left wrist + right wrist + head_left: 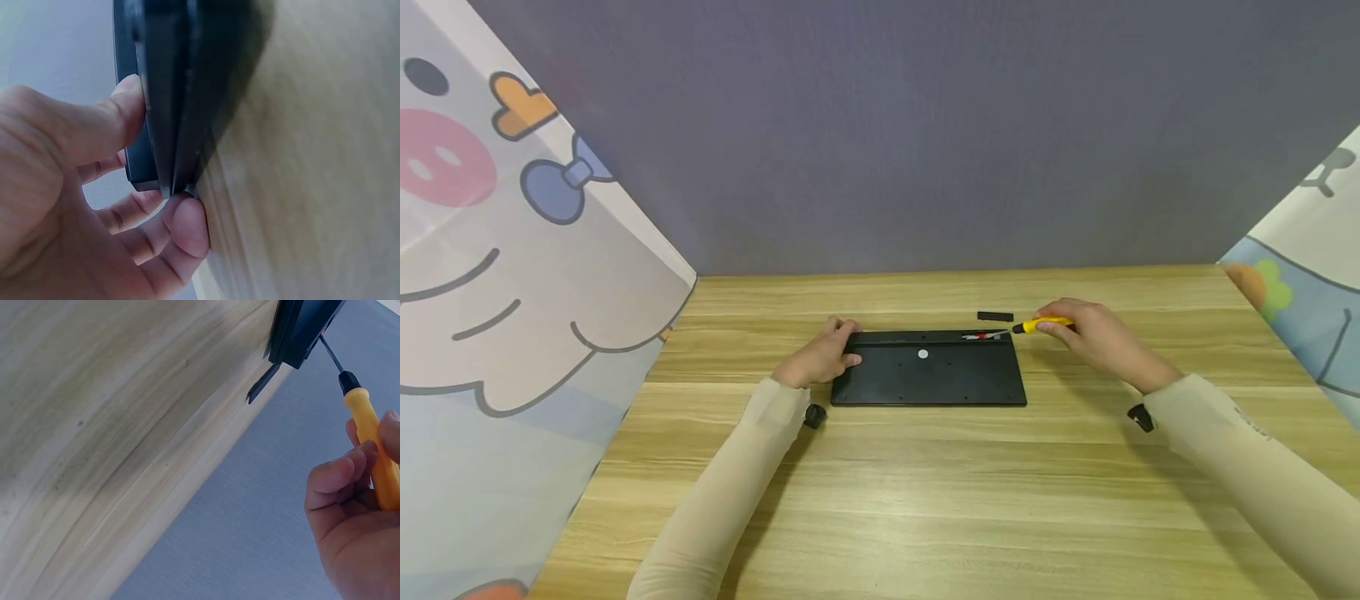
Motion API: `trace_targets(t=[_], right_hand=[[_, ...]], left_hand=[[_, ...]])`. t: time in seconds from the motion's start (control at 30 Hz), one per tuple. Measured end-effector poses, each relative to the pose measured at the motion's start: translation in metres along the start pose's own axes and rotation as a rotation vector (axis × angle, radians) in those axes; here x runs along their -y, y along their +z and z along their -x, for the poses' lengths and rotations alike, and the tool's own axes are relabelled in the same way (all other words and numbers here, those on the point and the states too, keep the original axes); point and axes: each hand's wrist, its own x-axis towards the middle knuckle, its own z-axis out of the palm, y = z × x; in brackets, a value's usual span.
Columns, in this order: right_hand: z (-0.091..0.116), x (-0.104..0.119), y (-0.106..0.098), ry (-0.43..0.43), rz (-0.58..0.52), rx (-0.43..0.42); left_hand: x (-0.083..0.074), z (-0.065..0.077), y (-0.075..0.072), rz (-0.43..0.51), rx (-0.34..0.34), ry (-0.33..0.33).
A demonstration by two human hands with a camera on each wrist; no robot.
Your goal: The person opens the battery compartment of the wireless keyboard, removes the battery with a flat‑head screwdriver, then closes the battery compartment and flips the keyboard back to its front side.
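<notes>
A black keyboard (pixel 925 379) lies underside up on the table, a round white sticker near its middle. My left hand (pixel 822 354) grips its left end; in the left wrist view the thumb (pixel 128 112) presses the upper face and the fingers curl at the edge. My right hand (pixel 1093 333) holds a yellow-handled screwdriver (pixel 365 425) with a black collar. Its thin shaft reaches to the open battery compartment (pixel 985 336) at the keyboard's far right, where something red and silver shows. Just behind that lies a small black battery cover (pixel 996 317).
The wood-grain table (pixel 925 500) ends at a grey upright panel (pixel 925 167) behind the keyboard. Printed cartoon walls (pixel 550 317) stand at both sides. Each wrist carries a small black camera, such as the left wrist camera (pixel 815 416).
</notes>
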Motion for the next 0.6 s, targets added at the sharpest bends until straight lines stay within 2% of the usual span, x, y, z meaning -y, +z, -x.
trace_targets(t=[0.6], right_hand=[[0.0017,-0.002,0.0037,-0.01,0.009,-0.024]], left_hand=[[-0.0018,0.0004,0.0012,-0.005,-0.008,0.01]])
